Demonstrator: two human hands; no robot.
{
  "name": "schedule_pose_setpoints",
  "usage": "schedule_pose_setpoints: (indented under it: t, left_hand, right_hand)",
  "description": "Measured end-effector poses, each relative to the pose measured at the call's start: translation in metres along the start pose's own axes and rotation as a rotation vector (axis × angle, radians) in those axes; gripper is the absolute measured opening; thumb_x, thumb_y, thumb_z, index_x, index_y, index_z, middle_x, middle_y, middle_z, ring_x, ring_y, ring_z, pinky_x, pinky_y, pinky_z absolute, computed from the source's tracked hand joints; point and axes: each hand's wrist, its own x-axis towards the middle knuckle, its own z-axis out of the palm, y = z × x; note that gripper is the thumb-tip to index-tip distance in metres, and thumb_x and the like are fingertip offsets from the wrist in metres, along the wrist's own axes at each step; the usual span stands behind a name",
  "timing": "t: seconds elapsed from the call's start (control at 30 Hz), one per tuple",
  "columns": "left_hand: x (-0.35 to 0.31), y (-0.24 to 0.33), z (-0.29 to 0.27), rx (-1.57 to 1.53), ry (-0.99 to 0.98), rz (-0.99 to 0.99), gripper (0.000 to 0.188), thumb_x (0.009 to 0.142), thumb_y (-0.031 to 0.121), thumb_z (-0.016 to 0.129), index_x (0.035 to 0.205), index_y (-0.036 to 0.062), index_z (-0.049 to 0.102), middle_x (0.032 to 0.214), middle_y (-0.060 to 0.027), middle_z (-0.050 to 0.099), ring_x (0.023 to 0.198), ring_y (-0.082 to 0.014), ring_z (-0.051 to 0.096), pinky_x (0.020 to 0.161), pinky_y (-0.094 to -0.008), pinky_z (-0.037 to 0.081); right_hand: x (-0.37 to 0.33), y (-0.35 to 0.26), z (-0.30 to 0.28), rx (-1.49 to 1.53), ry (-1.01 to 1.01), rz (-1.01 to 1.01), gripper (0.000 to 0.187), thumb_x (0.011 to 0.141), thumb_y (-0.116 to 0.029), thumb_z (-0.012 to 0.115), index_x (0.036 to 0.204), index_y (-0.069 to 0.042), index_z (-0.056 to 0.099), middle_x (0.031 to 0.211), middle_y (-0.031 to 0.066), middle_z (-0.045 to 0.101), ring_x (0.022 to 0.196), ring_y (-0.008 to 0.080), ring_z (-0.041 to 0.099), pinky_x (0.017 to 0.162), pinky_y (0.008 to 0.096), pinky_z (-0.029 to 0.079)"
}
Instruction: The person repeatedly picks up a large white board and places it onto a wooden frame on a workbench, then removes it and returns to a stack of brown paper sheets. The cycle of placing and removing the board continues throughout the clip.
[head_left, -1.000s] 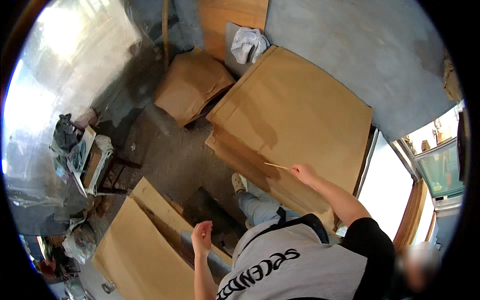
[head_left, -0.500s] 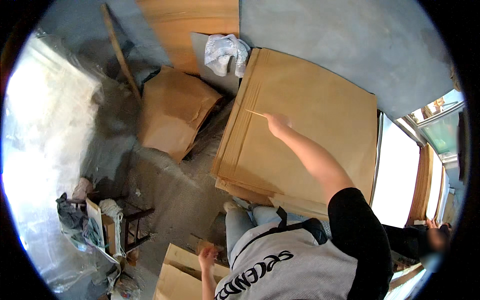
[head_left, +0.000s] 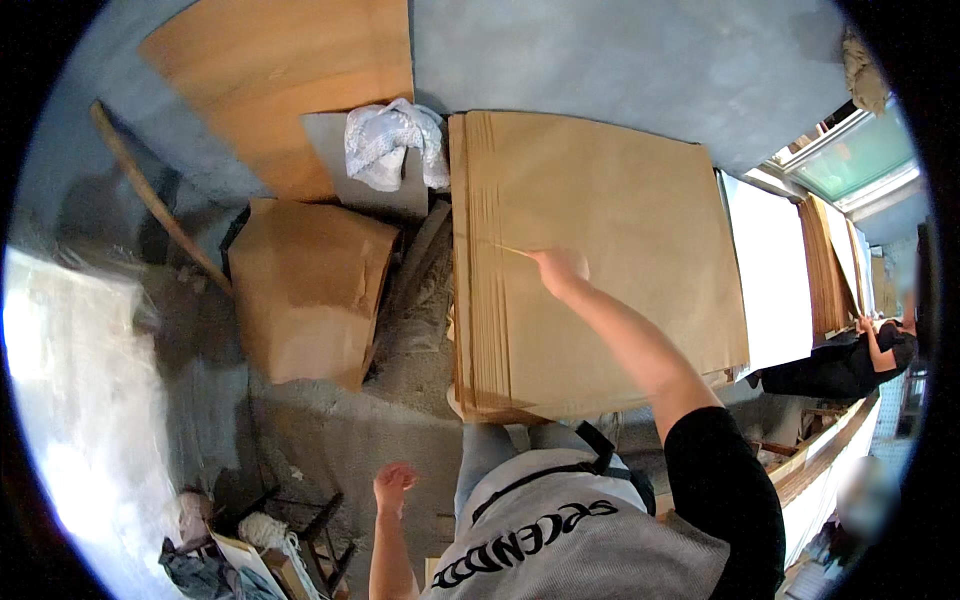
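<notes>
A thick stack of large brown paperboard sheets [head_left: 620,200] stands in front of me, its left edges fanned out in narrow steps. Over the stack's left part, my right hand [head_left: 563,270] is closed around a thin pale stick [head_left: 515,249]. The tip of that stick points left at the stepped edges; whether it touches them I cannot tell. Low on my left side hangs my left hand [head_left: 394,484], away from the stack, with loosely bent fingers and nothing visible in it.
Left of the stack lies a folded brown sheet [head_left: 310,280], beside a wooden pole [head_left: 160,210]. A pale cloth [head_left: 385,145] hangs over a grey board. At lower left is a dark stool [head_left: 325,540] with rags. Another person [head_left: 875,350] works by more sheets at far right.
The view has turned, so the stack now appears straighter and the far-right person shows more clearly. My right hand keeps the stick over the stepped edges. My left hand appears slightly higher and further left.
</notes>
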Motion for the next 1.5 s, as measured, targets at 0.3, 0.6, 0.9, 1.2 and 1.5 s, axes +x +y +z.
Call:
schedule_pose_setpoints:
  t: [0.3, 0.6, 0.9, 1.2, 1.5]
  left_hand:
    - [0.072, 0.051, 0.022, 0.097, -0.226, 0.036, 0.015, 0.082, 0.008, 0.049, 0.094, 0.0016, 0.055, 0.077, -0.0048, 0.058, 0.066, -0.0118, 0.055, 0.058, -0.0243, 0.045]
    - [0.049, 0.118, 0.134, 0.494, -0.353, 0.252, 0.018, 0.085, 0.014, 0.05, 0.097, 0.0036, 0.056, 0.088, -0.0053, 0.06, 0.078, -0.0112, 0.058, 0.067, -0.0235, 0.046]
    - [0.055, 0.106, 0.169, 0.295, -0.339, 0.114, 0.018, 0.084, 0.014, 0.051, 0.097, 0.0031, 0.054, 0.086, -0.0067, 0.059, 0.077, -0.0143, 0.058, 0.067, -0.0258, 0.048]
    - [0.106, 0.11, 0.23, 0.015, -0.245, 0.173, 0.018, 0.085, 0.017, 0.051, 0.097, 0.0045, 0.051, 0.087, -0.0073, 0.056, 0.078, -0.0155, 0.056, 0.073, -0.0323, 0.05]
    - [0.156, 0.115, 0.277, -0.007, -0.309, 0.238, 0.018, 0.084, 0.017, 0.051, 0.099, 0.0061, 0.048, 0.093, -0.0057, 0.053, 0.084, -0.0153, 0.054, 0.079, -0.0319, 0.046]
  right_hand:
    - [-0.014, 0.007, -0.018, 0.012, -0.168, 0.233, 0.024, 0.083, -0.023, 0.041, 0.093, -0.012, 0.06, 0.087, 0.0112, 0.06, 0.081, 0.0267, 0.058, 0.068, 0.04, 0.046]
    - [-0.022, 0.028, -0.017, -0.06, -0.215, 0.138, 0.023, 0.082, -0.02, 0.041, 0.092, -0.012, 0.06, 0.085, 0.0109, 0.061, 0.079, 0.0273, 0.059, 0.065, 0.0417, 0.046]
    - [-0.039, 0.02, -0.047, 0.062, -0.234, 0.06, 0.026, 0.082, -0.014, 0.041, 0.1, -0.018, 0.06, 0.08, 0.0102, 0.061, 0.071, 0.0253, 0.06, 0.059, 0.0386, 0.049]
    - [-0.054, 0.03, -0.031, 0.095, -0.244, 0.039, 0.03, 0.081, -0.011, 0.041, 0.102, -0.023, 0.059, 0.082, 0.0099, 0.062, 0.07, 0.0256, 0.061, 0.058, 0.0398, 0.049]
    - [-0.05, 0.041, -0.02, 0.161, -0.25, 0.025, 0.029, 0.08, -0.013, 0.041, 0.102, -0.019, 0.059, 0.08, 0.0112, 0.061, 0.071, 0.027, 0.061, 0.059, 0.0406, 0.048]
